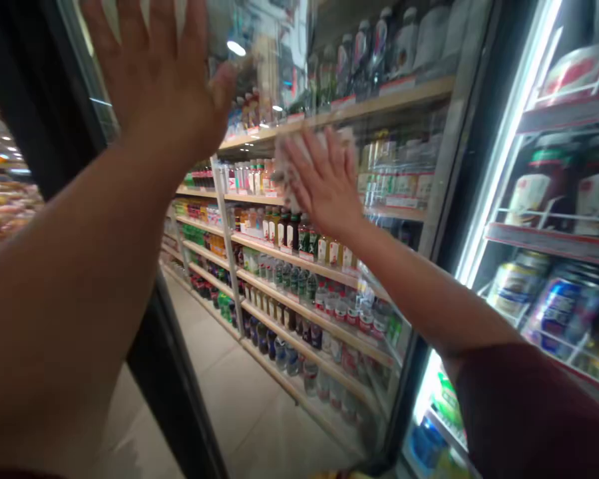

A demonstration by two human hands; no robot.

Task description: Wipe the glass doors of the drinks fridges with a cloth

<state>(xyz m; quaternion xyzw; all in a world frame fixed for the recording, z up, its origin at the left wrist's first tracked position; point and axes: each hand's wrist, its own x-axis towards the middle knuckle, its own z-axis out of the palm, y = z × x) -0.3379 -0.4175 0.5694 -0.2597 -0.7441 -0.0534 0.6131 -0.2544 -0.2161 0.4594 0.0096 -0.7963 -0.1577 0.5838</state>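
My left hand is spread flat at the upper left, up against the glass door of a drinks cooler, with nothing in it. Under the spread fingers of my right hand, a pale crumpled cloth is pressed to the glass near its middle. The cloth is blurred, and the palm covers part of it. The door stands open, its dark frame running down past my left forearm.
Through the glass appear shelves of bottled drinks along a tiled floor. At the right, the lit cooler holds bottles and cans on wire-edged racks, close to my right sleeve. Blurred packaged goods line the far left.
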